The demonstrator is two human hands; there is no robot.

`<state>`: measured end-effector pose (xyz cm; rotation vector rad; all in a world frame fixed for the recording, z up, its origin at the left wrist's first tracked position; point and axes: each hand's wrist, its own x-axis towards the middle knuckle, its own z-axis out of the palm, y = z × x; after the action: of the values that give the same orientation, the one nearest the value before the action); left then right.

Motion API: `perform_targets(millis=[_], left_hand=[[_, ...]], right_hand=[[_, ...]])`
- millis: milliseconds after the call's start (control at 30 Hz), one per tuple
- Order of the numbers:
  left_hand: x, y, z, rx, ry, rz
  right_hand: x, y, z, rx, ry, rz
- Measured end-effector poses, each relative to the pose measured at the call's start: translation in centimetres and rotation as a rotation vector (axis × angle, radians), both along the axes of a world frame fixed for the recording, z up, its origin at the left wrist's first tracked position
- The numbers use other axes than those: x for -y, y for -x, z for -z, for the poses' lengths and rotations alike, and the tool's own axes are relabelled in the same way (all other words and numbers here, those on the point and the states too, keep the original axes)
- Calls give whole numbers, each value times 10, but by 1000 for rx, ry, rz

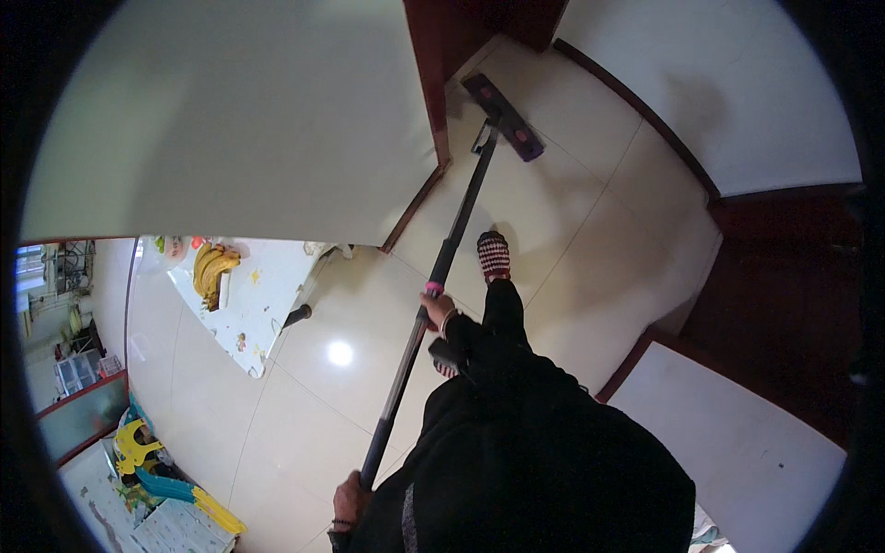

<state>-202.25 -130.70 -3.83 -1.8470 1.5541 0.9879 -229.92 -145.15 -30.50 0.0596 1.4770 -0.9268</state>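
A long-handled flat mop (466, 205) slants across the floor in front of me. Its dark rectangular head (502, 117) lies flat on the tiles at the far end, near a wall corner. My right hand (437, 309) is wrapped round the pole just below a pink ring. Lower on the same pole, close to its near end, my left hand (349, 500) is closed round it, with a dark bracelet at the wrist. Black sleeves cover both arms. One of my feet, in a striped shoe or slipper (494, 254), stands beside the pole.
To the left is a white table (241, 309) with bananas (214, 269) on it. Yellow and teal plastic pieces (166, 475) lie lower left. Walls with dark skirting (636, 115) edge the pale tiled floor (562, 212). A dark door (784, 295) and white-topped furniture (724, 415) stand right.
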Motion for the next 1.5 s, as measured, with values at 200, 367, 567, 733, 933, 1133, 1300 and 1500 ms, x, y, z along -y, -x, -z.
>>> perform_targets(millis=[200, 367, 567, 733, 933, 1133, 1300, 1500], left_hand=[[-77, -93, -26, 72, -109, -157], [-42, -78, -26, 149, -51, -79], [110, 41, 20, -18, 233, 301], [220, 158, 45, -89, 297, 284], [277, 244, 47, -12, 328, 396], [278, 231, 48, -50, 300, 387], [209, 152, 53, -173, 79, 212], [68, -2, 35, -336, -204, -149]], right_hand=[[-76, -75, -35, 262, -146, -270], [-51, -58, -35, 306, -128, -164], [87, 58, 36, 80, 127, 150], [191, 173, 87, -265, 296, 205], [252, 261, 102, -6, 194, 403], [260, 259, 92, -28, 232, 378], [194, 178, 96, -501, 117, -109], [63, 14, 95, -669, 22, -384]])
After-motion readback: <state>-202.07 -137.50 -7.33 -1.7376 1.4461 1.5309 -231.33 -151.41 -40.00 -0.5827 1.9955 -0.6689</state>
